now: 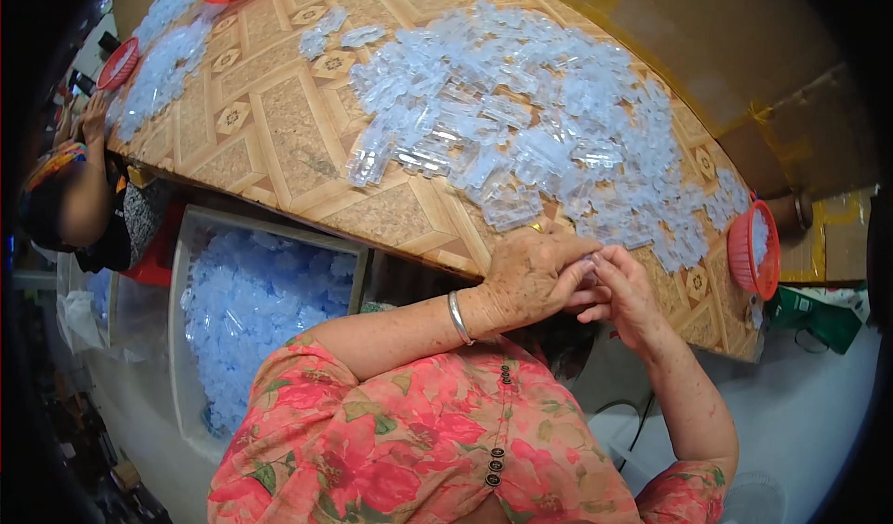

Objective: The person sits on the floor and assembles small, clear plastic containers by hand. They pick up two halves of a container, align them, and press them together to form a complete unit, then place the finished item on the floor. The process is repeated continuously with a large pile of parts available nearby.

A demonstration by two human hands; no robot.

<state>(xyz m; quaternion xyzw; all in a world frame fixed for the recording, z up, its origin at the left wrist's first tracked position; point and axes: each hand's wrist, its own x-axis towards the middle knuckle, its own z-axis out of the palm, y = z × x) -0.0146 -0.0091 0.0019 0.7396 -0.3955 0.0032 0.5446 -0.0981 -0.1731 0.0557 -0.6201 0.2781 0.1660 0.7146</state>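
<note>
Small clear plastic piece (589,261), mostly hidden: being gripped where the curled fingers of left hand (535,273) and right hand (631,293) are meeting. Beyond the fingers: lying scattered, flat translucent bluish plastic pieces (544,157) across patterned brown tabletop (279,143). Right of them: round red plastic basket (740,250).
</note>
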